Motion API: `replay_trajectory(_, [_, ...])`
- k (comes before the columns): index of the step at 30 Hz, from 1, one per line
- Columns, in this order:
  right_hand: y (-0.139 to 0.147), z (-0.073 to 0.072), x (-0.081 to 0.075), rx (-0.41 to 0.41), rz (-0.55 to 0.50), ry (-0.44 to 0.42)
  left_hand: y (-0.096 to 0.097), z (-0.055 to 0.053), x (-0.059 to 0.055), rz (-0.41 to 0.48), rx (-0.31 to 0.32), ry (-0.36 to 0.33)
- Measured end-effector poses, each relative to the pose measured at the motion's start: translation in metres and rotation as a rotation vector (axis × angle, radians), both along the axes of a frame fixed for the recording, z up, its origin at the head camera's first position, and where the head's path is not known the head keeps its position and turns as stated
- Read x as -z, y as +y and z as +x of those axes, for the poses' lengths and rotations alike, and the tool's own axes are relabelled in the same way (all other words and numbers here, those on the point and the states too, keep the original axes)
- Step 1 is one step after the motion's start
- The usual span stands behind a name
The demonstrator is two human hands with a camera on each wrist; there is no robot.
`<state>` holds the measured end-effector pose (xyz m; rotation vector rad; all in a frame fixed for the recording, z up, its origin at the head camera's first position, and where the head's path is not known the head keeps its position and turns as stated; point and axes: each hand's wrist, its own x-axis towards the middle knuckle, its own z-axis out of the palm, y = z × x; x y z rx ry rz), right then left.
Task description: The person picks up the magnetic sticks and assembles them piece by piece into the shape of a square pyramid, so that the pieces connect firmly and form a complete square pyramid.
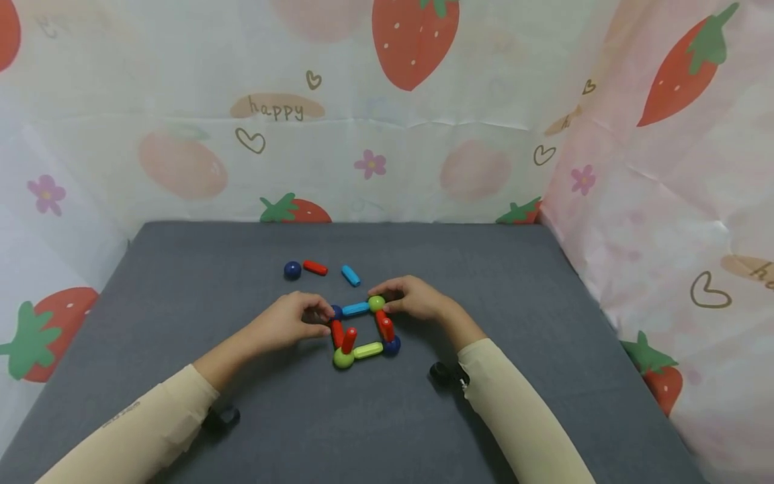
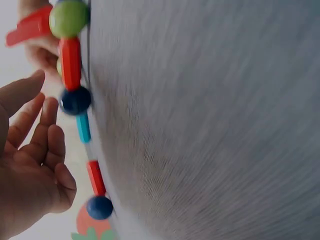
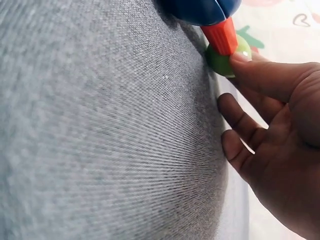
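A four-cornered frame of rods and balls lies on the grey table. Its far side is a light blue rod (image 1: 355, 308), its near side a lime green rod (image 1: 367, 350), and red rods form the other two. One red rod (image 1: 349, 339) stands up from the near left green ball (image 1: 343, 358), another (image 1: 388, 329) from the near right dark blue ball (image 1: 392, 346). My right hand (image 1: 418, 298) pinches the far right green ball (image 3: 220, 61) between thumb and finger. Beside the far left dark blue ball (image 2: 75, 101), my left hand (image 1: 297, 318) has its fingers apart, holding nothing.
Beyond the frame lie a loose dark blue ball (image 1: 293, 271), a red rod (image 1: 315, 267) and a light blue rod (image 1: 351, 275). A strawberry-print curtain (image 1: 387, 134) rises behind the grey table (image 1: 338, 430) and along its sides.
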<state>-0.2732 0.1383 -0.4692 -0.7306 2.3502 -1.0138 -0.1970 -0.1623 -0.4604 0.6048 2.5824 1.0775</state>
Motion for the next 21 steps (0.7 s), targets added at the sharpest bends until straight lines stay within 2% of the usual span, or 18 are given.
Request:
replay_trajectory(4, [-0.001,0.001,-0.002,0.005,0.004,0.0,-0.005,-0.02,0.002,-0.01,-0.031,0.023])
replay_trajectory(9, [-0.003,0.001,0.0,0.0,0.008,0.0,-0.008,-0.034,0.008,-0.041,0.02,-0.041])
replay_trajectory(12, [-0.005,0.0,0.002,-0.001,0.01,0.005,-0.008,-0.037,0.011,-0.052,0.044,-0.078])
replay_trajectory(16, [-0.006,0.0,0.003,0.023,0.005,0.023,-0.007,-0.037,0.012,-0.044,0.034,-0.091])
replay_trajectory(21, [0.003,0.007,0.004,0.106,-0.01,0.04,-0.005,-0.035,0.013,-0.038,0.012,-0.089])
